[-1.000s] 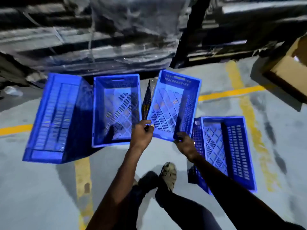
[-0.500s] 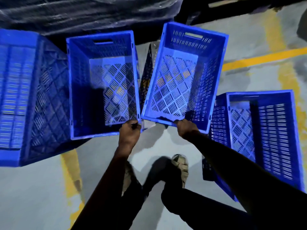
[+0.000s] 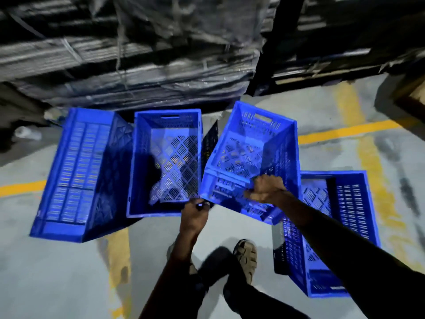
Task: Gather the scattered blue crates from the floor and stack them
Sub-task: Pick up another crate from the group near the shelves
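Four crates on floor; both hands, right (image 3: 264,191) and left (image 3: 195,215), curl round centre crate (image 3: 250,157) near rim — stiff, light, best held by rim.

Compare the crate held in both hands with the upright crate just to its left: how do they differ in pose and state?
The held crate is tilted, its near end raised; the upright crate sits level on the floor. The held crate is gripped at its near rim by the right hand and at its corner by the left hand; no hand holds the upright crate. Both are blue, perforated, empty and open side up.
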Tool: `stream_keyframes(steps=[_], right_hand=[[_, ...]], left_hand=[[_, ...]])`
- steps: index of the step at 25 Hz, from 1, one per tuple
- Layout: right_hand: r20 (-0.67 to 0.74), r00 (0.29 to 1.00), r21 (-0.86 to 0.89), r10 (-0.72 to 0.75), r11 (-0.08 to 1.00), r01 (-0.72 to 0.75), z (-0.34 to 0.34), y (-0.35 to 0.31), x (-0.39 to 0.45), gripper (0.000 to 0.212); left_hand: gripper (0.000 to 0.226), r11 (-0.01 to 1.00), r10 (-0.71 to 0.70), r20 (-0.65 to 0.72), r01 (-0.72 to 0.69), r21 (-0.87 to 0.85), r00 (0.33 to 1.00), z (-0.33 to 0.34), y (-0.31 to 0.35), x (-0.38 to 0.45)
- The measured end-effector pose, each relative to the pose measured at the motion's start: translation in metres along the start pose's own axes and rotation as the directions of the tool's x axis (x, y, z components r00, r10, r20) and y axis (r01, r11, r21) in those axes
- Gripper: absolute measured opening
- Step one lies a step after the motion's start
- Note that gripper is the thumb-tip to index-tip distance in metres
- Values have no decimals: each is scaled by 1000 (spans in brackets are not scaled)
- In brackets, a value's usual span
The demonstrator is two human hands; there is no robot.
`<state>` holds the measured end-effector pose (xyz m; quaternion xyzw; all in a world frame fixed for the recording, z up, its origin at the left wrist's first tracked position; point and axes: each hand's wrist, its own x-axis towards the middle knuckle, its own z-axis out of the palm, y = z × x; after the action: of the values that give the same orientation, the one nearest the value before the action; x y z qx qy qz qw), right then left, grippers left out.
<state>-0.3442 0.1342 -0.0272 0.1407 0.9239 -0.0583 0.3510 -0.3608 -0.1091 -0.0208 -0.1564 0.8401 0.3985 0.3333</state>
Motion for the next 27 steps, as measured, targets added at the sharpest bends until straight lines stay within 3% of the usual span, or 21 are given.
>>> stream_keyframes(steps=[3,7,9,11,14,18,23,25,27], right_hand=[[-39,994,116,97,989,-92,-53,9,-17,68],[7,996,362,93,928,-89,-105,6,-67,70],[21,997,532,77,843,-76,-122,-6,-102,58],[25,995,663,96,743,-89,-129,-26,-139,50],[22,981,778,192,613,-137,-132,-63,-190,55],[99,941,922,324,325,-209,-144,-113,-260,58],[196,964,963,178,-221,-155,-189,-162,-338,25],[207,975,925,81,-340,-168,-213,-177,-365,25],[199,979,918,39,-358,-172,-228,-187,-387,28]], left_hand=[[22,1000,2,20,-2,-16,1000,-20,22,-31],[16,998,38,14,-37,-42,999,-57,48,-81],[12,992,91,9,-90,-83,996,-78,59,-113],[26,986,146,-17,-147,-72,989,-96,65,-142],[17,961,229,-83,-239,-137,970,-124,77,-190],[13,896,360,-208,-399,-196,910,-167,89,-270],[26,844,505,-206,-530,-85,838,-223,102,-335],[29,824,544,-248,-566,-21,801,-248,107,-352],[40,792,607,-269,-598,123,748,-269,110,-366]])
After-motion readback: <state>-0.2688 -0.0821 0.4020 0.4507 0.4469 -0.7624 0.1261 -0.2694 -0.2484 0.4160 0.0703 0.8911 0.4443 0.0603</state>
